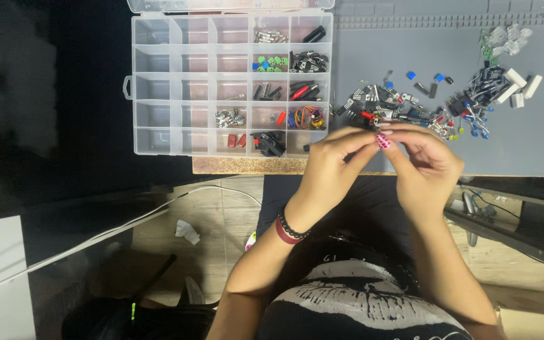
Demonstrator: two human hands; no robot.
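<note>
a: which step is judged to be in hand?

b: sorting, it seems. a small part is being picked over between the left hand (330, 165) and the right hand (424, 165), which are brought together above the near edge of the grey mat (536, 145) on the worktop (247, 165), just beside the heap of loose components (404, 107).

a: and the grip?

b: both grips are pinched nearly closed, fingertips meeting. something tiny appears to be held there, but it is hidden by the fingers, so what it is cannot be told. nothing else is touched by either hand.

a: where is the part to be placed?

b: that is only a judgement: the clear compartment box (228, 85) lies open to the left of the mat, with several cells already filled and the left-hand columns bare. a cell with like parts would have to be matched.

a: what is called for by the next move?

b: the pinch would need to be kept firm while the part is carried leftward across the box rim, since so small a piece could easily be dropped among the heap or off the worktop edge.
</note>
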